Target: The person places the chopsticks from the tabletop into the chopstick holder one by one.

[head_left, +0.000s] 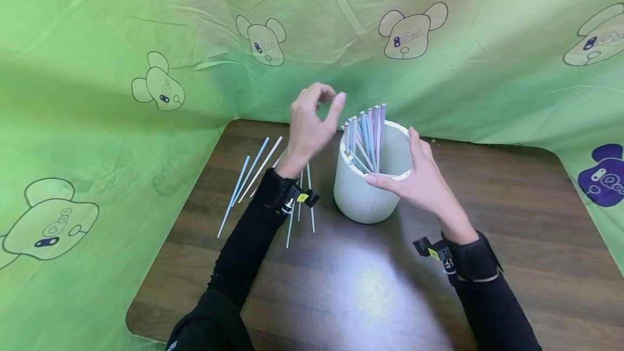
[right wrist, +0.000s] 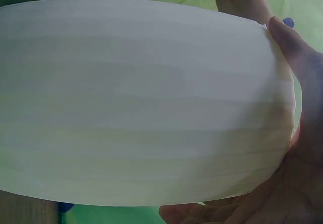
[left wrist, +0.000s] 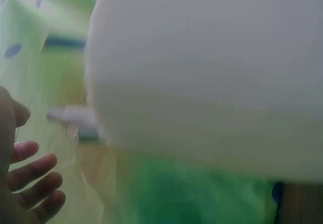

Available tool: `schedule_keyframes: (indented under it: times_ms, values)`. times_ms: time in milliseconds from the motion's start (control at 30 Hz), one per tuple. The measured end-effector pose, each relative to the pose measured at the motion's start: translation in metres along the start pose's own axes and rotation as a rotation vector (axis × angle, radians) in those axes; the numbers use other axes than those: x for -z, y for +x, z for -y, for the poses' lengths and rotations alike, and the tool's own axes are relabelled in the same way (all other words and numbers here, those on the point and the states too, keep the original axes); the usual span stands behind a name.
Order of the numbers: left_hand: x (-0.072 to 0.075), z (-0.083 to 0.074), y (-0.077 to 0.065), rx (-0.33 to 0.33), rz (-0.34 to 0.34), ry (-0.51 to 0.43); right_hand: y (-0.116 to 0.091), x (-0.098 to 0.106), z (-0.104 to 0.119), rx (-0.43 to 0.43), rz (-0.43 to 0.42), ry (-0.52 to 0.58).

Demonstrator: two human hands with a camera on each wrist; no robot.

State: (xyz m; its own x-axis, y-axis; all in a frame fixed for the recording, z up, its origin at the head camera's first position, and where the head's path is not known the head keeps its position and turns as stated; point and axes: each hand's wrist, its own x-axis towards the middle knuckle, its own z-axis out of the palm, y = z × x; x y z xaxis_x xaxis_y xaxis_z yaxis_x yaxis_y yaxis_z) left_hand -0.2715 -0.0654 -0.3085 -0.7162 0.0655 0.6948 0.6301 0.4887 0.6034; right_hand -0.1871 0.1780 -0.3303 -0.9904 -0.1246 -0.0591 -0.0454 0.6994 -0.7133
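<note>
A white round tub [head_left: 366, 199] stands on the table and holds a bunch of thin pastel sticks [head_left: 372, 134] in blue, pink, purple and white. With thumb and fingers apart, my right hand [head_left: 429, 177] grips the tub's right side near the rim; in the right wrist view the thumb lies at the edge of the tub [right wrist: 141, 103]. My left hand [head_left: 314, 123] hovers left of the rim, fingers bent, nothing between them. In the left wrist view its fingers [left wrist: 35, 171] are spread beside the stick ends [left wrist: 70, 114] poking out of the tub.
Several loose sticks, blue [head_left: 234, 194] and white [head_left: 260, 169], lie on the brown wooden table [head_left: 341, 307] to the left of the tub, some partly behind my left forearm. A green cloth [head_left: 331, 26] with printed bear heads hangs behind and beside the table.
</note>
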Motion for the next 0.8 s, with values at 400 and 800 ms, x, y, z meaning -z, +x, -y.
schedule_keyframes:
  times_ms: [400,800]
  values:
    - [-0.001,0.059,0.002,0.395,0.261,0.231,0.001,0.001,-0.001,-0.002,0.008,-0.001]
    - [-0.016,0.113,-0.027,0.719,0.575,0.442,0.000,0.001,0.001,0.002,0.006,0.006]
